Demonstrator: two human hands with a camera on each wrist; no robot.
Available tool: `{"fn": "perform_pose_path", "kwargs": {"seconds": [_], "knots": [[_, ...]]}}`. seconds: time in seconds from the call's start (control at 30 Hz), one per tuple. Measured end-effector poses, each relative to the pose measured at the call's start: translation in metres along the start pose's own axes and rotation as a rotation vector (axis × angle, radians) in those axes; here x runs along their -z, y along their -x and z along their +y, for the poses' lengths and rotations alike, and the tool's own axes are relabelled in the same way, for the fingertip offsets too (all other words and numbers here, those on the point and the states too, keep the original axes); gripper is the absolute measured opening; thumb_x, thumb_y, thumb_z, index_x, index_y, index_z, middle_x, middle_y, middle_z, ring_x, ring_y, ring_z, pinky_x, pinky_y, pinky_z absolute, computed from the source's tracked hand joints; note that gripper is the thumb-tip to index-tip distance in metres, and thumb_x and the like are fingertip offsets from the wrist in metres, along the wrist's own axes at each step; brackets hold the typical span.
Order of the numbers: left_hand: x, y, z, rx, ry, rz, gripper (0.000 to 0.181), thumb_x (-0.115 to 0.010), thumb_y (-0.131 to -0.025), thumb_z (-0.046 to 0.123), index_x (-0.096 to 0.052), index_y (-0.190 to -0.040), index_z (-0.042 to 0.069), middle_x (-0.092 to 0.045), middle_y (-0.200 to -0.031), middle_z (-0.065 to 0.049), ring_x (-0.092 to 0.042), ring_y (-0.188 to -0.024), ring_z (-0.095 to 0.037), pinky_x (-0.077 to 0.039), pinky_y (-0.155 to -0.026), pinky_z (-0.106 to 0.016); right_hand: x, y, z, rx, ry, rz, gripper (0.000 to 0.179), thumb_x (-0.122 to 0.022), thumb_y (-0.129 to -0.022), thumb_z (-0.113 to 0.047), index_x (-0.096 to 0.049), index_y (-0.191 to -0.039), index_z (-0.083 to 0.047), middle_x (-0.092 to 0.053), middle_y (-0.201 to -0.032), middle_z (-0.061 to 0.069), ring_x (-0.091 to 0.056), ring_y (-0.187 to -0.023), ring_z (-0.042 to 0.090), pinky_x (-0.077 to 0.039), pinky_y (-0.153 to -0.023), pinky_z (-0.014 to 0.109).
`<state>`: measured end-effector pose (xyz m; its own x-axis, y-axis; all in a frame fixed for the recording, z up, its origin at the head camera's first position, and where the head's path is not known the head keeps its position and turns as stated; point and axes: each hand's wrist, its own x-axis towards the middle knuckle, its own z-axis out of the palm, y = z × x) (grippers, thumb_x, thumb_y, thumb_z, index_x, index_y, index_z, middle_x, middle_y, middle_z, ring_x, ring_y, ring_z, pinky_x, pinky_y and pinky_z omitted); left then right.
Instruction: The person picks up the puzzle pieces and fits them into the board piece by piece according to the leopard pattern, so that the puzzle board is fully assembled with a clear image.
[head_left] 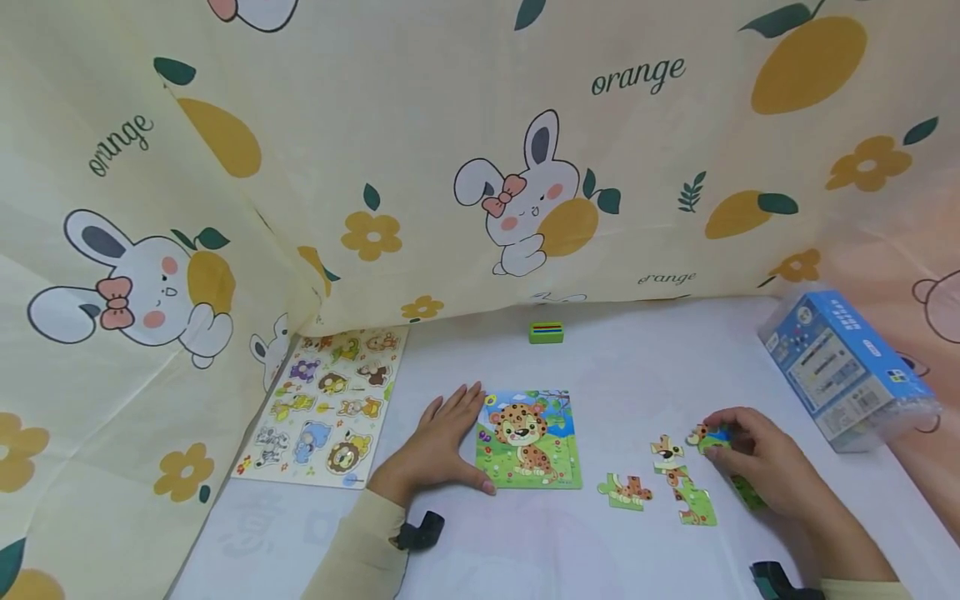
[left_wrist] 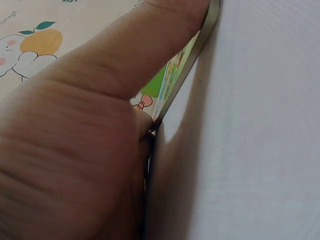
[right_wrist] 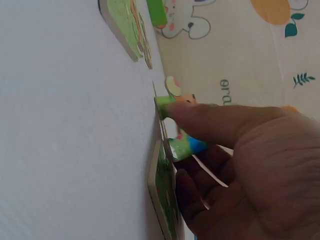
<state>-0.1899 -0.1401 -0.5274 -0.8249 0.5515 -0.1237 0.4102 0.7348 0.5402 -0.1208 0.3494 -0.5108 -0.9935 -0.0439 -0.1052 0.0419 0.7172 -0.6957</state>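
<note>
My left hand [head_left: 427, 454] lies at the left side of a square leopard picture board [head_left: 525, 475], fingers stretched out and thumb at its lower left corner. In the left wrist view the thumb [left_wrist: 135, 50] lies along the board's edge. My right hand [head_left: 776, 467] pinches a jigsaw piece [right_wrist: 187, 145] with green, blue and spotted orange parts, between thumb and fingers. Left of that hand lie a piece with the leopard's face [head_left: 666, 450], a green and spotted piece [head_left: 696, 507] and a piece with paws [head_left: 627, 492]. Another green piece [head_left: 748, 493] is partly hidden under the right hand.
An animal puzzle board [head_left: 341, 429] lies at the left by the patterned curtain [head_left: 420, 167]. A small green box [head_left: 546, 333] with coloured stripes stands at the back. A blue box [head_left: 847, 367] in clear plastic is at the right.
</note>
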Motion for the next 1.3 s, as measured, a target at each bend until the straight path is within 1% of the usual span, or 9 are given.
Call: {"fn": "perform_pose_path", "kwargs": {"seconds": [0.07,0.13,0.27,0.53,0.63,0.8,1.0,1.13,1.3], "knots": [[-0.001,0.000,0.000,0.002,-0.001,-0.003,0.152,-0.094,-0.060,0.077,-0.019,-0.175,0.012,-0.006,-0.181,0.002,0.002,-0.165,-0.019,0.006,-0.130,-0.049,-0.002,0.002,-0.003,-0.017,0.011,0.035,0.036,-0.074,-0.106,-0.016,-0.063,-0.137,-0.003,-0.062,-0.131,0.023,-0.059,-0.111,0.040,-0.054,-0.087,0.047],[-0.001,-0.001,-0.001,-0.001,-0.004,-0.002,0.152,-0.094,-0.060,0.078,-0.019,-0.175,0.011,-0.006,-0.181,0.001,0.002,-0.165,-0.020,0.006,-0.130,-0.050,-0.003,0.003,-0.006,-0.034,0.009,0.069,0.034,-0.073,-0.107,-0.018,-0.064,-0.138,-0.005,-0.064,-0.121,0.018,-0.058,-0.104,0.034,-0.050,-0.077,0.033],[-0.001,-0.001,-0.001,-0.005,0.001,0.005,0.152,-0.094,-0.060,0.077,-0.019,-0.175,0.011,-0.007,-0.181,0.000,0.001,-0.166,-0.021,0.007,-0.130,-0.051,-0.008,0.004,-0.013,-0.047,-0.010,0.130,0.037,-0.074,-0.107,-0.020,-0.064,-0.139,-0.005,-0.060,-0.108,0.012,-0.052,-0.096,0.028,-0.046,-0.066,0.024],[-0.001,-0.002,-0.002,-0.011,-0.012,0.004,0.152,-0.094,-0.061,0.077,-0.019,-0.175,0.011,-0.007,-0.181,0.001,0.002,-0.165,-0.019,0.006,-0.130,-0.050,-0.020,0.006,-0.029,0.003,-0.152,0.139,0.029,-0.072,-0.108,-0.018,-0.066,-0.131,-0.001,-0.066,-0.098,0.010,-0.061,-0.077,0.021,-0.053,-0.059,0.028],[-0.002,-0.002,-0.003,-0.017,-0.019,0.005,0.152,-0.094,-0.061,0.077,-0.019,-0.175,0.010,-0.006,-0.181,0.000,0.002,-0.165,-0.018,0.005,-0.130,-0.050,-0.025,0.006,-0.035,0.028,-0.204,0.102,0.026,-0.067,-0.111,-0.014,-0.068,-0.132,0.000,-0.069,-0.097,0.010,-0.065,-0.078,0.020,-0.056,-0.063,0.027],[-0.001,-0.002,-0.003,-0.017,-0.013,0.004,0.152,-0.094,-0.061,0.077,-0.019,-0.175,0.010,-0.006,-0.181,0.000,0.002,-0.165,-0.018,0.005,-0.130,-0.049,-0.034,0.004,-0.043,0.021,-0.329,0.008,0.034,-0.060,-0.112,-0.005,-0.060,-0.145,0.002,-0.068,-0.104,0.015,-0.073,-0.085,0.022,-0.063,-0.071,0.030],[-0.002,-0.001,-0.002,-0.010,-0.012,0.005,0.152,-0.095,-0.061,0.076,-0.019,-0.175,0.010,-0.006,-0.181,0.001,0.002,-0.165,-0.018,0.005,-0.130,-0.048,-0.046,0.003,-0.055,0.081,-0.373,-0.012,0.035,-0.069,-0.107,-0.005,-0.064,-0.142,-0.001,-0.063,-0.104,0.015,-0.067,-0.078,0.024,-0.058,-0.061,0.032],[-0.001,-0.001,-0.001,-0.013,-0.017,0.007,0.152,-0.095,-0.061,0.076,-0.019,-0.175,0.010,-0.007,-0.181,0.000,0.002,-0.165,-0.019,0.005,-0.130,-0.049,-0.055,0.002,-0.061,0.094,-0.420,-0.044,0.037,-0.068,-0.107,-0.002,-0.066,-0.144,-0.001,-0.063,-0.108,0.016,-0.070,-0.079,0.025,-0.055,-0.056,0.030],[0.000,-0.001,0.000,-0.011,-0.023,0.006,0.152,-0.096,-0.061,0.074,-0.019,-0.175,0.009,-0.007,-0.181,0.000,0.001,-0.166,-0.019,0.005,-0.130,-0.050,-0.065,0.000,-0.070,0.138,-0.456,-0.063,0.033,-0.070,-0.105,0.000,-0.068,-0.137,0.000,-0.062,-0.103,0.016,-0.069,-0.078,0.026,-0.057,-0.059,0.029]]}}
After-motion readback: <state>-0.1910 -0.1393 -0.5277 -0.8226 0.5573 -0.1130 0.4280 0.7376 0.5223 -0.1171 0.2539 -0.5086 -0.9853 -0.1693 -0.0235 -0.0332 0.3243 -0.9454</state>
